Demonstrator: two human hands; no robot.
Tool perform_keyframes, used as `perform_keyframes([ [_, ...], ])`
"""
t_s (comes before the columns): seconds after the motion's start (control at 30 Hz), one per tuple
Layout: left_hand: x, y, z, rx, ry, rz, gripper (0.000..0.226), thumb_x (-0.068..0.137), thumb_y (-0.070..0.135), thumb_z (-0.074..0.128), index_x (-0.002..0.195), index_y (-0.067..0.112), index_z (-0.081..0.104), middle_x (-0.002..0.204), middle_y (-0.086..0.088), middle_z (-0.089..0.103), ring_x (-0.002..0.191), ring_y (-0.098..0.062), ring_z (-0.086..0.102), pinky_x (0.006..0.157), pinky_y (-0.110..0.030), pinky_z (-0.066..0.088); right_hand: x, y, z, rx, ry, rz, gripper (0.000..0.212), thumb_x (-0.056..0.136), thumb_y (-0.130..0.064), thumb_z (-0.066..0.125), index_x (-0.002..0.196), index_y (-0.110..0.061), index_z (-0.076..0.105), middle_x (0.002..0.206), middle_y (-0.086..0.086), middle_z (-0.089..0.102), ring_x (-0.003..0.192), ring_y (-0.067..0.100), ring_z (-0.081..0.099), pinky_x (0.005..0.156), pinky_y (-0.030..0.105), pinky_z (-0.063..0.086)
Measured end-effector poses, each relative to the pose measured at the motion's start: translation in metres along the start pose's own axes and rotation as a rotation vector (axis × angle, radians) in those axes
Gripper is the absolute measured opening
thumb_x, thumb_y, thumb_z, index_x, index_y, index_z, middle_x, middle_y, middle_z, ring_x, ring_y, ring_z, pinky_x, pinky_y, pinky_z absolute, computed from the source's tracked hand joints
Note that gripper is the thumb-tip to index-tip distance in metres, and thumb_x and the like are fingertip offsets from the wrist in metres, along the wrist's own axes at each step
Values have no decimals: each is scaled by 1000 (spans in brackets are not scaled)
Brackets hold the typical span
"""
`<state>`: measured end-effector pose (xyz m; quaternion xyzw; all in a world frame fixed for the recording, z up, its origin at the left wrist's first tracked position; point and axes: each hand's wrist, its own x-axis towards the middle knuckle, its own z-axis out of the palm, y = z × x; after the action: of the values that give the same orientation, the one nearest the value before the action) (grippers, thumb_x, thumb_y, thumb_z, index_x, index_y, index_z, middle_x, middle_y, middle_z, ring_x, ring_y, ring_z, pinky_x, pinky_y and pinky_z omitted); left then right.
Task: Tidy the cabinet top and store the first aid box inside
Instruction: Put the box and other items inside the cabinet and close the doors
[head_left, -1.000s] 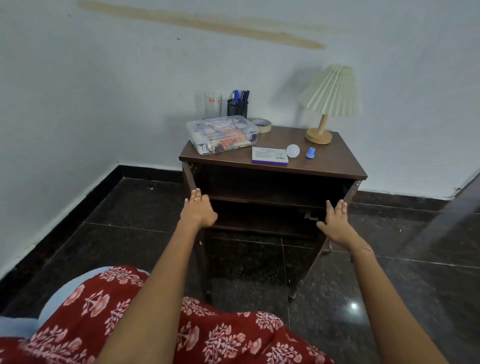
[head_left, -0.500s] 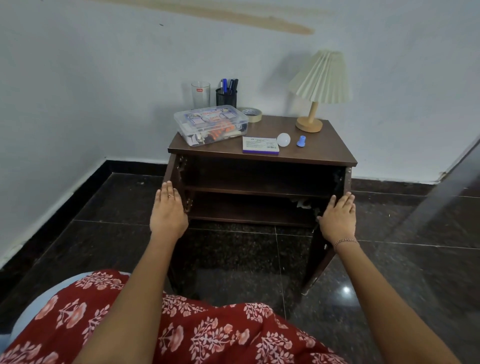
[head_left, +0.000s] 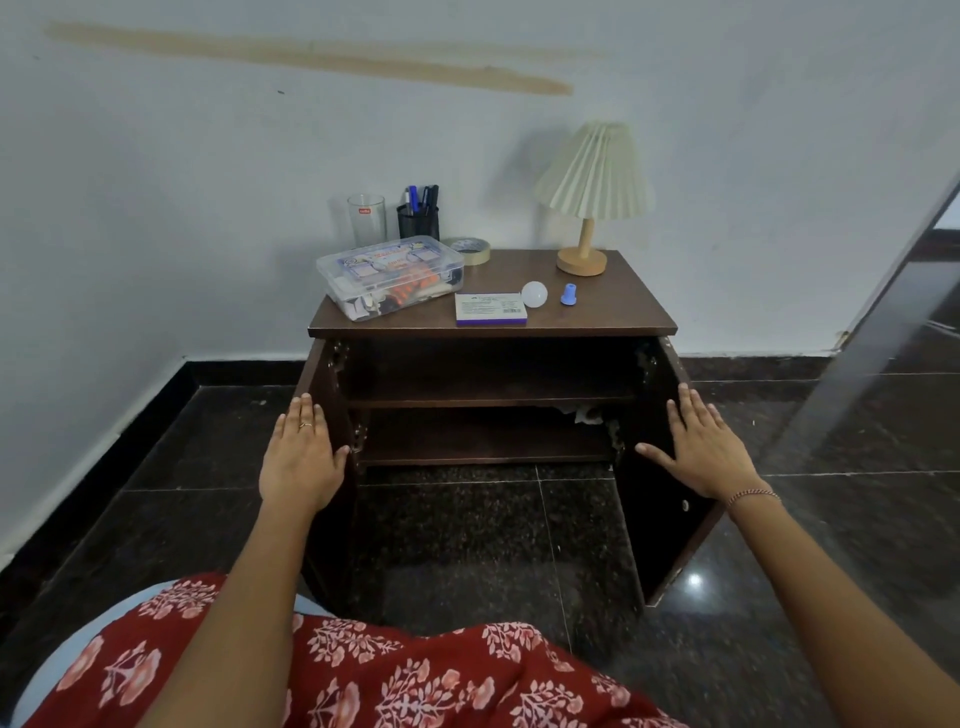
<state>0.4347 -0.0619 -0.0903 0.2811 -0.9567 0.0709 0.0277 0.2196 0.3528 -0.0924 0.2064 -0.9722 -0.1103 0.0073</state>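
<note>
In front of the seated person, the cabinet (head_left: 623, 312) stands against the wall with both doors swung wide. The left hand (head_left: 301, 460) lies flat on the outer face of the left door (head_left: 332, 525) and the right hand (head_left: 701, 452) on the right door (head_left: 660, 530). The fingers of both are straight and spread, and neither hand grips anything. The palms seem placed there to press the doors outward and bare the inside, which I judge to be preparation for storing the box. The first aid box (head_left: 389, 275), clear plastic with its lid on, sits on the left part of the cabinet top, not yet touched, set at a slant with one corner near the front edge. Behind it by the wall are a glass (head_left: 367, 221), a pen pot (head_left: 418, 221) and a tape roll (head_left: 470, 250). A lamp (head_left: 592, 176) stands at the back right. Near the front lie a flat carton (head_left: 491, 309), a white ball (head_left: 534, 294) and a small blue piece (head_left: 569, 294). Inside, the shelf (head_left: 488, 401) looks mostly bare, with something pale below it at the right. The glass bears a small red label, and the carton and the box lid carry print, but all of it is too small to read.
</note>
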Motion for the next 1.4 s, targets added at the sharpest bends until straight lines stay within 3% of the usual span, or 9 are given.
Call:
perform_keyframes([
  [0.2, 0, 5, -2, -29, -18, -38, 69, 98, 45, 27, 149, 2, 9, 158, -14, 4, 147, -24, 3, 120, -37, 7, -2, 12, 0, 46, 5, -50, 103, 74, -74, -5, 150, -5, 1, 158, 14, -9, 148, 22, -7, 120, 35, 0],
  [0.53, -1, 14, -9, -57, -32, -68, 69, 99, 45, 26, 149, 2, 8, 158, -14, 6, 147, -24, 4, 120, -38, 6, 2, 10, 0, 49, 2, -121, 100, 76, -74, -1, 150, -7, 3, 159, 11, -4, 148, 18, 3, 121, 33, 3],
  [0.93, 0, 29, -14, -104, -9, -26, 68, 99, 46, 27, 150, 5, 7, 159, -11, 5, 147, -21, 3, 120, -37, 6, 10, 4, -2, 69, -35, -143, 88, 89, -68, 15, 150, -7, -2, 159, 9, -6, 148, 18, -5, 121, 34, 0],
  [1.4, 19, 60, -16, -186, -11, 5, 70, 99, 47, 27, 150, 7, 1, 159, -9, -2, 147, -20, -4, 121, -37, 2, 42, -98, -19, 355, -19, -302, 84, 92, -63, 26, 150, -8, -1, 160, 7, -4, 148, 17, -7, 121, 35, 2],
])
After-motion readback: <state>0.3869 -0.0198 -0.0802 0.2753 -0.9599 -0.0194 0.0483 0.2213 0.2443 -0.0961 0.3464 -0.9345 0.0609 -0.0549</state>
